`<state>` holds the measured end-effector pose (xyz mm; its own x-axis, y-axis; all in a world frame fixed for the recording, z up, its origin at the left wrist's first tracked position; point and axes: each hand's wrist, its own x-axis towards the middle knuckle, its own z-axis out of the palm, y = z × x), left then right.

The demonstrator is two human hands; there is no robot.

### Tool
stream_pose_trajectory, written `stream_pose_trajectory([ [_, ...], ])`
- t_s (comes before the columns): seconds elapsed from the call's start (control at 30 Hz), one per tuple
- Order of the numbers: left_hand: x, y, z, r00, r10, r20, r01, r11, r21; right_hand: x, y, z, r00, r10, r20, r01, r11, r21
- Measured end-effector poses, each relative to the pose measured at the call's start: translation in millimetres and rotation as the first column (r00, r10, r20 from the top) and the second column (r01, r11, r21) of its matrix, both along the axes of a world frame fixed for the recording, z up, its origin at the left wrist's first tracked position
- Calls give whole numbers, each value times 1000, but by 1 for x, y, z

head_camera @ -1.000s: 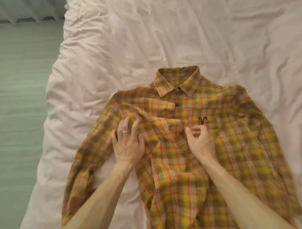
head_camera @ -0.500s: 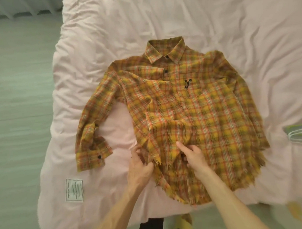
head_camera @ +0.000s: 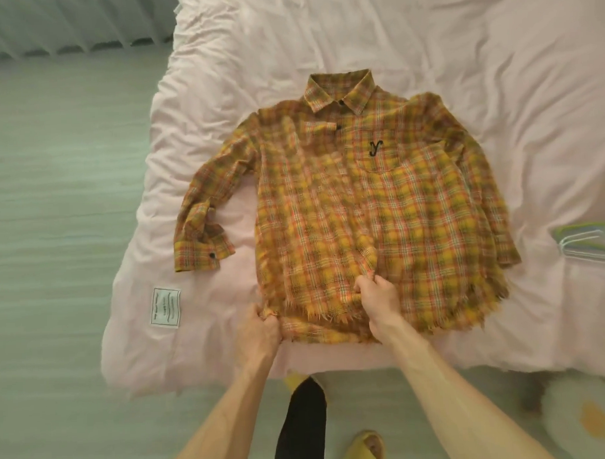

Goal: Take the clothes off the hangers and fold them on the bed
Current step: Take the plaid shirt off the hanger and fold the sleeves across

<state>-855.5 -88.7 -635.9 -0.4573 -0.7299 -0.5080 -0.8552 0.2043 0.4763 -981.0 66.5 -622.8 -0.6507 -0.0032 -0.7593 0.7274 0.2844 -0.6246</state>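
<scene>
Two hands, both busy at the near edge of the bed! The left hand has its fingers curled tight round the frayed corner of the plaid shirt at its hem. The right hand, just beside it on the right, pinches a raised fold of the front panel right above the fringe. So both hands hold cloth, and neither is spread.

The shirt lies front up on the pink bed and stretches away from the hands, all yellow, orange and green checks. Its collar is at the far end, well beyond the fingers. A black stitched letter y sits on the chest, ahead of the right hand.

One sleeve runs out beyond the left hand and bends back, its cuff lying flat on the bed, apart from the shirt's body. The other sleeve lies along the shirt's side, out past the right hand.

Left of the left hand, a white care label is sewn on the bed's cover. Far to the right of the right hand, at the picture's edge, sits a pale green and white bundle, too blurred to name. Below the forearms are a greenish floor, a black trouser leg and a yellow slipper.
</scene>
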Motion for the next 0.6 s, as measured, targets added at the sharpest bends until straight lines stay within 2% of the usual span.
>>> stream_pose_trajectory([
  [0.1,31,-5,-22,997,9,77,-15,997,79,16,9,-3,999,24,28,-24,1000,-3],
  [0.17,42,-11,-36,992,3,125,-22,988,151,25,14,-12,992,117,43,-116,993,-15],
  [0.23,43,-11,-36,995,7,101,-24,985,170,35,20,-20,967,244,78,-242,970,-27],
  [0.3,37,-9,-31,999,-22,35,18,995,93,42,25,-31,947,306,101,-304,952,-31],
  [0.33,33,-9,-32,995,-93,29,93,996,0,44,27,-35,957,272,104,-267,962,-53],
  [0.4,23,-9,-31,948,-301,104,317,920,-231,44,28,-38,985,62,164,-25,975,-221],
  [0.43,18,-10,-33,897,-405,179,442,834,-331,42,27,-38,970,-52,237,127,941,-313],
  [0.5,7,-14,-38,778,-537,327,628,661,-410,33,27,-48,897,-197,397,354,856,-376],
  [0.53,2,-16,-41,732,-574,367,681,601,-418,28,28,-51,866,-220,448,401,841,-363],
  [0.6,-2,-21,-46,689,-601,405,724,540,-429,22,28,-54,861,-141,488,358,850,-386],
])
